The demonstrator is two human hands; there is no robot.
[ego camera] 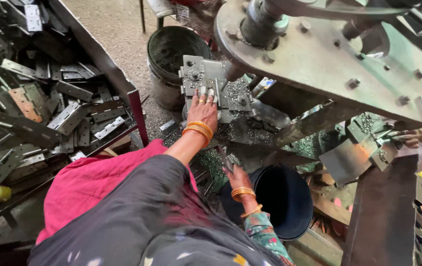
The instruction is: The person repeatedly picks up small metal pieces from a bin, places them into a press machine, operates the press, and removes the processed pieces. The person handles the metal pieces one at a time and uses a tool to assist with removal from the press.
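— What is the left hand on?

— It lies flat, fingers spread, on a grey steel die block studded with bolts, under the heavy round press plate. The fingertips press on a small pale metal piece on the block. Orange bangles ring the wrist.

— And the right hand?

— Lower, at about five o'clock from the left one, well apart from it. It is closed on a thin flat metal strip that points up toward eleven o'clock. It hangs just above the rim of a black plastic bucket, smooth and round.

— What surrounds the block?

— Glittering metal shavings, fine and gritty, are scattered at its six o'clock. At its nine o'clock stands a dull, dented dark bucket. Far off at nine o'clock a dark tray is heaped with flat rectangular hinge plates, grey steel punched with holes, a few rusty.

— Anyone else?

— At three o'clock another person's hand touches a second small steel fixture dusted with shavings.
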